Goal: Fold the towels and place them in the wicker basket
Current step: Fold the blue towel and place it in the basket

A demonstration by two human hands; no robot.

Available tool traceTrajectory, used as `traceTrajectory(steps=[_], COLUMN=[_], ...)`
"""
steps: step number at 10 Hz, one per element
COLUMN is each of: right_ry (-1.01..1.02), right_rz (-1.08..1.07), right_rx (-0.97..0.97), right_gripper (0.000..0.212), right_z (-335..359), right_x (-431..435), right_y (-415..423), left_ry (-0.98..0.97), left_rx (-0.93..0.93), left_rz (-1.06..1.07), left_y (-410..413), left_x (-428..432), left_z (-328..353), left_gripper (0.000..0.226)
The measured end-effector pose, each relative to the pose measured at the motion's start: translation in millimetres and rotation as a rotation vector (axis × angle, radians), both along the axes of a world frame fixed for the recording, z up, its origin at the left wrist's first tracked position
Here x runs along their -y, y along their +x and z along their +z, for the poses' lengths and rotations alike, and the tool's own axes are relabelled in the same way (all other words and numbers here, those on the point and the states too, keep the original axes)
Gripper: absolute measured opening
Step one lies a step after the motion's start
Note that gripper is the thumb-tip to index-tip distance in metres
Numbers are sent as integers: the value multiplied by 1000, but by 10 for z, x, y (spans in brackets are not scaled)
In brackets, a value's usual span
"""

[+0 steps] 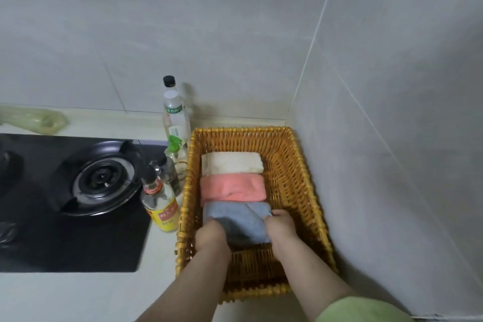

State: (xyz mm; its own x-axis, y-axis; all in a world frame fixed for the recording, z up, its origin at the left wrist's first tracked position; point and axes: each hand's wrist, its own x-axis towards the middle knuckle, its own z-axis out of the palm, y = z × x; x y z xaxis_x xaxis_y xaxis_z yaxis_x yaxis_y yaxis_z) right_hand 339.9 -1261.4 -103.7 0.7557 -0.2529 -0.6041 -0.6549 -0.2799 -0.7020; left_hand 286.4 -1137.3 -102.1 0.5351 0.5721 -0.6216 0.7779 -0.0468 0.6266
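Note:
A yellow wicker basket (300, 172) stands on the counter in the wall corner. Inside it, along the left side, lie a folded white towel (231, 162) at the back and a folded pink towel (232, 188) in front of it. A folded blue towel (243, 219) sits nearest me, touching the pink one. My left hand (210, 239) grips the blue towel's left end and my right hand (281, 227) grips its right end, both reaching down inside the basket.
Several bottles (163, 204) stand tight against the basket's left wall, the tallest (175, 112) at the back. A black gas hob with a burner (102, 180) lies further left. Tiled walls close the back and right. A green plastic bag (39, 120) lies at the far left.

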Motion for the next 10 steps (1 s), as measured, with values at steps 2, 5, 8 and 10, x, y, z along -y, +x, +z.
traceTrajectory(steps=[2,5,8,10], right_ry=[-66,-155,-169,-456], right_rz=[142,218,207,529], right_rx=[-42,-82,-20,257], right_gripper=[39,37,24,56], right_z=[-97,-150,-197,-87], right_x=[-16,-7,-54,-13], right_y=[101,107,93,23], left_ry=[368,-377,672,700], left_rx=[-313,-128,328,-217], left_rz=[-463,329,-749,-1006], left_y=[120,49,-77,102], left_x=[25,-9,-137,-49], left_z=[160,103,436,-20], left_gripper=[48,56,50,82])
